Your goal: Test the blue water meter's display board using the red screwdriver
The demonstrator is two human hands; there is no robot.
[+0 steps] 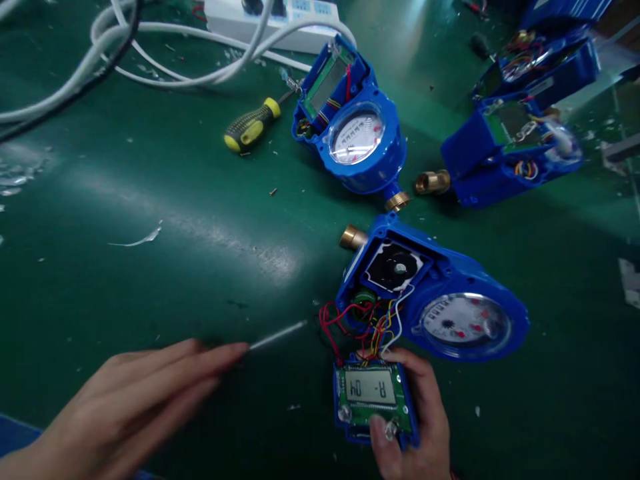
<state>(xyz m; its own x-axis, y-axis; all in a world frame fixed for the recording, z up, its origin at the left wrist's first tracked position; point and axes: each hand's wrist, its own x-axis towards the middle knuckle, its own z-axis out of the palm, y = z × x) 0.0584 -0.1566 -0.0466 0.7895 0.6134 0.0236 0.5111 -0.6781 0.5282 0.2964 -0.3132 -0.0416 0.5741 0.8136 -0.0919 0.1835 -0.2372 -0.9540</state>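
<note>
Display board (371,395) gripped in right hand (417,427); left hand (145,400) pinches thin metal probe (278,335). Green mat (150,253), scuffed, glare-streaked; screwdriver (251,126) at 11 o'clock, white cables (150,40) beyond.

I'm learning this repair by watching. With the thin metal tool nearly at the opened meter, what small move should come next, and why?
Probably ease the thin tool's tip right, into the red wires. The left hand aims it there, just short, while the right hand steadies the display board.
</note>
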